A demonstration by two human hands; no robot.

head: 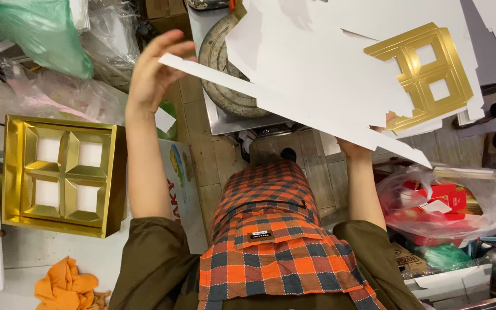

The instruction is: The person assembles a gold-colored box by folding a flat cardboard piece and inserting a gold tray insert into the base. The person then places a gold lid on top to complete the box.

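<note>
Held up before the head camera: a large flat white cardboard sheet point(328, 69), die-cut, with a gold four-windowed panel point(423, 74) on its right part. Left hand point(153, 72) raised at the sheet's left corner, fingers extended and curled lightly along the edge, thumb under it, grasping the board. Right hand point(354, 146) mostly hidden behind the lower edge of the sheet, touching it from below; finger state impossible to tell. Behind the sheet, partly covered, a round grey metal pan point(219, 69). To the left, resting on a white surface, a finished gold box tray point(61, 175) with four square windows. Below that, a crumpled orange cloth point(67, 287). Lower right, a clear plastic bag point(443, 201) holding red packages. At bottom centre, an orange plaid garment point(271, 241)
</note>
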